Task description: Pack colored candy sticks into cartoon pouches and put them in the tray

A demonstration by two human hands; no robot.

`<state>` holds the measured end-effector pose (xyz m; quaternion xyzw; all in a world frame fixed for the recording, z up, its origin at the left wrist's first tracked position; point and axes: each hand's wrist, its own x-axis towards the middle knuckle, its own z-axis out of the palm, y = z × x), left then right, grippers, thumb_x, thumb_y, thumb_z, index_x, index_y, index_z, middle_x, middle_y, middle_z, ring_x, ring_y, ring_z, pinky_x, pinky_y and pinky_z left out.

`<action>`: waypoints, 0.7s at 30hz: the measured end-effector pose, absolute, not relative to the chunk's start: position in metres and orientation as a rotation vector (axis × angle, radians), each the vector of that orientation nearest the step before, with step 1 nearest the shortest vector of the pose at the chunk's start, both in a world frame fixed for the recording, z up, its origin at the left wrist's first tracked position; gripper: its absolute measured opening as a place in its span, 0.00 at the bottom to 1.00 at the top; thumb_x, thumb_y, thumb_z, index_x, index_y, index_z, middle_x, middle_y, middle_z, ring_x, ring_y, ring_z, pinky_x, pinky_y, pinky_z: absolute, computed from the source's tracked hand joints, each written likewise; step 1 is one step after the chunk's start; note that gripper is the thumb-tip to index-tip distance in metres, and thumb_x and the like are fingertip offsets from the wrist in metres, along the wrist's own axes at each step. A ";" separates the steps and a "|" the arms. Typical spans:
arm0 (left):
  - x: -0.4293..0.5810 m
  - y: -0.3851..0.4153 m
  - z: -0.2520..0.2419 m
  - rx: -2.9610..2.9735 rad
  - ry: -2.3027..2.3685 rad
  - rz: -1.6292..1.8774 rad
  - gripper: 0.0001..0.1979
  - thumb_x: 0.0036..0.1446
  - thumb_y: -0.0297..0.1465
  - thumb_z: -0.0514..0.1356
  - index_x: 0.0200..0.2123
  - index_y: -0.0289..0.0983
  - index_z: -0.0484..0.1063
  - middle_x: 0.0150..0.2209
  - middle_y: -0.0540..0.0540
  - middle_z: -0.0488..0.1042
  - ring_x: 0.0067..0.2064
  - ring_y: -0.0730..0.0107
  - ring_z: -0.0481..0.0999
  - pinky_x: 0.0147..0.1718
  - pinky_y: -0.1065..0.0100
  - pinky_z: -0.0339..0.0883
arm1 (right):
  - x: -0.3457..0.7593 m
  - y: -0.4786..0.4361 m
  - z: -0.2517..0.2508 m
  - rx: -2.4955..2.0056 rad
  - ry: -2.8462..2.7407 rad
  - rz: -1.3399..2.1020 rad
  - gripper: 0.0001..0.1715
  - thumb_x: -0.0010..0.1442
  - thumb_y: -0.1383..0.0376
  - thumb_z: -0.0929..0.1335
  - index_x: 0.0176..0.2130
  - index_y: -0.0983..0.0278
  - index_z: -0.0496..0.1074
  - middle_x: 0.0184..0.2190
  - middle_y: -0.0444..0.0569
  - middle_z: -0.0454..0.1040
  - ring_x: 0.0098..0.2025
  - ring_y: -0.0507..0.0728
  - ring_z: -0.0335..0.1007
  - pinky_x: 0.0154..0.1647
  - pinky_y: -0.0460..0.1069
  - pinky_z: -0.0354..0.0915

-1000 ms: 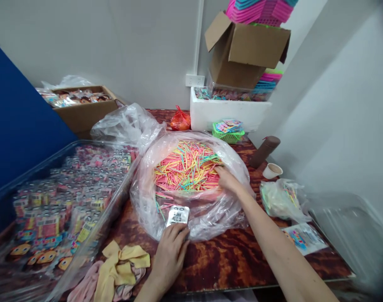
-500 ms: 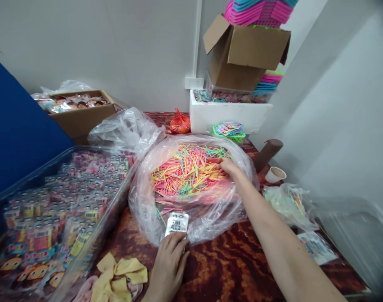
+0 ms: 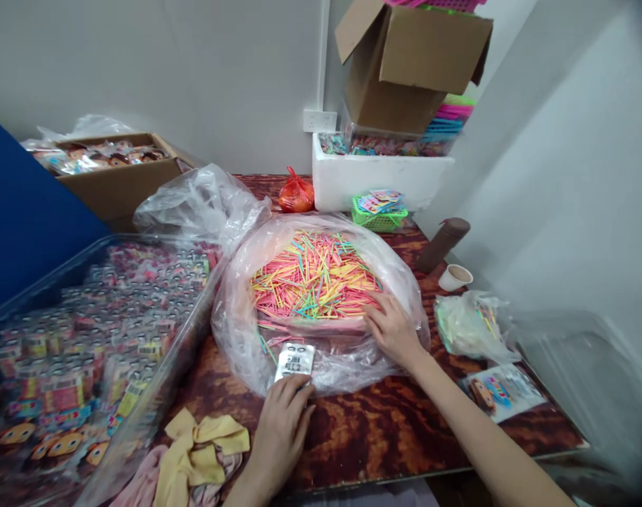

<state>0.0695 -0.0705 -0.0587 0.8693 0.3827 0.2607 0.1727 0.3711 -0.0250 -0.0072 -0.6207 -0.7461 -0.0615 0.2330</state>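
Observation:
My left hand (image 3: 285, 422) rests on the table's near side, its fingers closed on the lower end of a small silvery packet (image 3: 294, 360) with dark printing. Beyond it spreads a large clear plastic bag (image 3: 236, 352), its mouth rolled wide around a heap of thin pink, yellow, green and blue plastic sticks (image 3: 315, 274). Over the heap's near right edge is my right hand (image 3: 395, 329), fingers bent and apart, their tips by the pink sticks. I see nothing clearly held in it.
Left stands a clear tub (image 3: 194, 338) of packed sachets, with a yellow cloth (image 3: 194, 451) beside it. To the right are a brown flask (image 3: 443, 245), a paper cup (image 3: 455, 277), a bag of sticks (image 3: 474, 327) and a printed packet (image 3: 503, 392). A green basket (image 3: 379, 220) stands behind.
My right hand has drawn back from the heap's right side toward its near edge. The left hand keeps hold of the silvery packet. The camera view has shifted slightly.

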 end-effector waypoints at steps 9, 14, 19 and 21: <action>0.065 -0.069 -0.048 2.454 1.096 0.784 0.13 0.64 0.29 0.53 0.50 0.40 0.70 0.50 0.41 0.74 0.52 0.60 0.73 0.50 0.58 0.69 | 0.358 -0.067 -0.032 -1.698 -2.346 -0.161 0.14 0.66 0.65 0.62 0.33 0.63 0.74 0.34 0.51 0.72 0.42 0.60 0.62 0.52 0.57 0.57; 0.063 -0.067 -0.042 2.392 1.607 0.748 0.16 0.62 0.37 0.55 0.51 0.37 0.69 0.48 0.38 0.73 0.47 0.54 0.73 0.45 0.54 0.68 | 0.352 -0.062 -0.034 -1.821 -2.284 -0.194 0.11 0.64 0.66 0.64 0.33 0.65 0.74 0.34 0.52 0.72 0.42 0.61 0.63 0.50 0.57 0.57; 0.068 -0.060 -0.034 2.237 1.841 0.288 0.24 0.57 0.37 0.60 0.55 0.34 0.66 0.45 0.38 0.73 0.47 0.53 0.72 0.45 0.59 0.63 | 0.324 -0.064 -0.020 -1.837 -1.999 -0.092 0.09 0.64 0.69 0.63 0.38 0.64 0.73 0.36 0.53 0.73 0.42 0.61 0.64 0.48 0.56 0.58; 0.070 -0.055 -0.031 2.136 1.831 0.242 0.27 0.54 0.35 0.62 0.56 0.35 0.63 0.46 0.39 0.72 0.49 0.54 0.71 0.46 0.61 0.62 | 0.304 -0.067 -0.017 -1.760 -1.862 0.042 0.11 0.65 0.70 0.61 0.40 0.64 0.73 0.37 0.52 0.72 0.42 0.61 0.64 0.46 0.55 0.59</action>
